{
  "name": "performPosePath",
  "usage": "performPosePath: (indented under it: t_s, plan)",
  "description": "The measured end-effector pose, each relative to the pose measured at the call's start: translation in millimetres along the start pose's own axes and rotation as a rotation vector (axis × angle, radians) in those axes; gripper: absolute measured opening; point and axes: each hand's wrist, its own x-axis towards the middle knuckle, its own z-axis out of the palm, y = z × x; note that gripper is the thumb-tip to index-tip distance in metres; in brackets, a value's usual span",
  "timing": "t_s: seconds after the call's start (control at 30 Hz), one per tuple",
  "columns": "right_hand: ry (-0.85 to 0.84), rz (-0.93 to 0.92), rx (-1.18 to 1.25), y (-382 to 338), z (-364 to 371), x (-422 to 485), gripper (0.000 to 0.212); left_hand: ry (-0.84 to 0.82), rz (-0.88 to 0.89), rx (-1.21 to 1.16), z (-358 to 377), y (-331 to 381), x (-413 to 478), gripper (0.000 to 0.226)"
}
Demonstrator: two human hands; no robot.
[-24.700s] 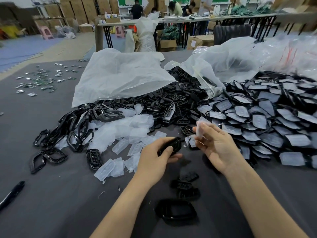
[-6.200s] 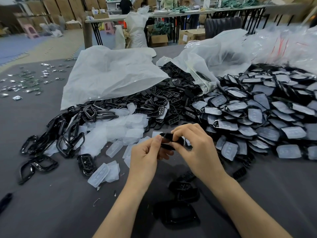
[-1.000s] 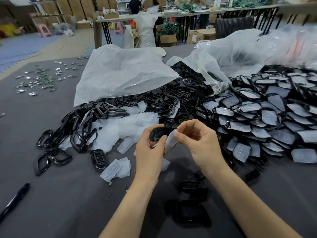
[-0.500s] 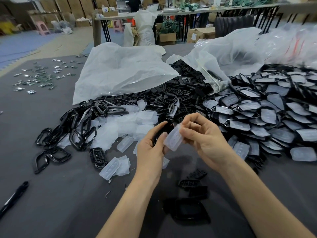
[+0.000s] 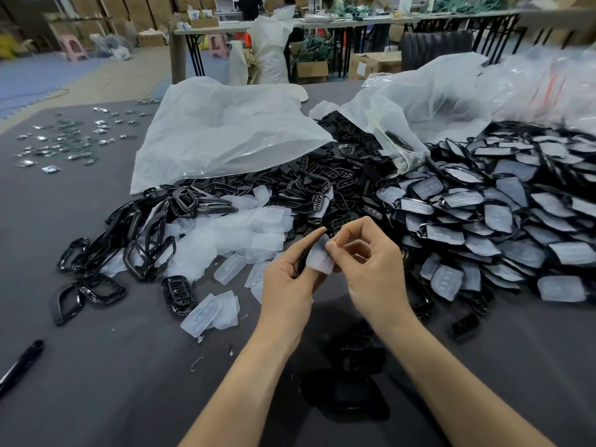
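Left hand (image 5: pixel 287 285) grips black shell (image 5: pixel 300 262), right hand (image 5: pixel 371 269) pinches silicone pad (image 5: pixel 319 258), unseated; finished pile (image 5: pixel 500 221) at 2 o'clock, many bare shells (image 5: pixel 322 182) left.

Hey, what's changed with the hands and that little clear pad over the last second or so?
The right hand has swung the translucent white rubber pad across the black plastic shell gripped by the left hand; the shell, plain a second ago, now shows only a dark edge. Both hands kept their holds. The heaps of black parts and loose translucent pads on the grey table lie as before.
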Motion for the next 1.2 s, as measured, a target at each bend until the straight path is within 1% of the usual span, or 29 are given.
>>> performPosePath:
  t_s: [0.07, 0.17, 0.23, 0.33, 0.4, 0.53, 0.63, 0.77, 0.8, 0.87, 0.9, 1.07, 1.2]
  plan:
    - [0.027, -0.014, -0.042, 0, 0, 0, 0.027, -0.014, -0.010, -0.011, 1, 0, 0, 0.034]
    - [0.043, 0.011, -0.054, 0, -1, 0, 0.028, -0.035, -0.018, -0.022, 2, 2, -2, 0.027]
    - [0.028, 0.079, 0.008, -1, -3, 2, 0.025, -0.044, -0.026, -0.040, 1, 2, -2, 0.027]
    - [-0.014, 0.199, 0.165, -2, -6, 6, 0.019, -0.067, -0.052, -0.072, -2, 1, 0, 0.027]
    - [-0.043, 0.234, 0.196, -2, -8, 7, 0.017, -0.095, -0.070, -0.100, -2, 2, 0, 0.027]
    - [-0.113, 0.214, 0.139, 1, -8, 8, 0.020, -0.115, -0.066, -0.119, -1, 4, -2, 0.029]
    - [-0.091, 0.212, 0.079, 3, -6, 8, 0.020, -0.090, -0.104, -0.148, -3, 3, 0, 0.033]
    - [-0.075, 0.200, -0.037, 6, -8, 10, 0.017, -0.158, -0.151, -0.236, -2, 4, 1, 0.038]
    - [-0.083, 0.201, -0.029, 6, -9, 10, 0.014, -0.154, -0.139, -0.229, -2, 5, 0, 0.037]
    - [-0.099, 0.178, -0.029, 6, -10, 10, 0.010, -0.093, -0.089, -0.126, -1, 4, 0, 0.026]
    - [-0.107, 0.157, -0.037, 5, -11, 10, 0.011, -0.057, -0.064, -0.066, -1, 2, 0, 0.025]
    - [-0.146, 0.111, -0.068, 3, -12, 10, 0.010, 0.024, 0.009, 0.081, -1, 2, -2, 0.025]
    - [-0.169, 0.165, 0.036, 1, -13, 8, 0.012, 0.017, 0.029, 0.151, -1, 4, -3, 0.027]
